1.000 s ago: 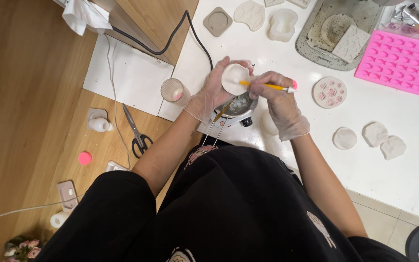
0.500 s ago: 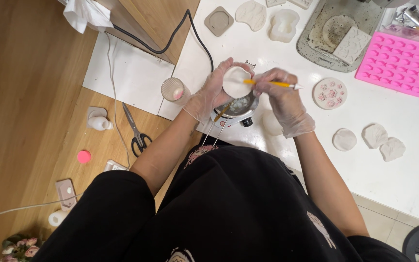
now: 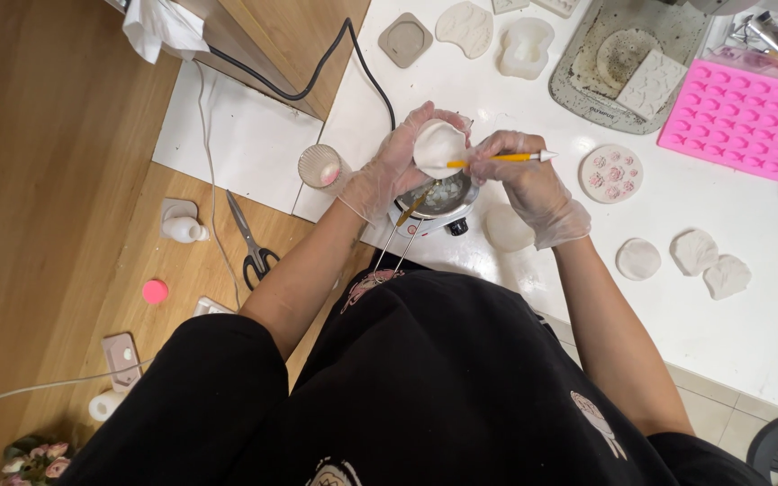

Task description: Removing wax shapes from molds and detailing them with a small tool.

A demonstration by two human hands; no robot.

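Observation:
Both hands wear clear gloves over the white table (image 3: 767, 315). My left hand (image 3: 393, 166) holds a round white mould (image 3: 438, 146) tilted above a small melting pot (image 3: 438, 200). My right hand (image 3: 529, 184) grips a thin yellow tool with a white tip (image 3: 506, 157), its other end touching the mould's face. Metal tweezers (image 3: 402, 236) lean out of the pot toward me.
Around the pot lie several white moulds (image 3: 695, 252), a round pink-flower mould (image 3: 610, 173), a pink silicone tray (image 3: 740, 119) and a grey tray (image 3: 587, 63). A glass cup (image 3: 320, 166), scissors (image 3: 252, 243), a small white bottle (image 3: 182, 229) and a black cable (image 3: 317, 81) are at left.
The hands, mould and yellow tool stay above the pot with only slight shifts; the tool sits a little lower against the mould.

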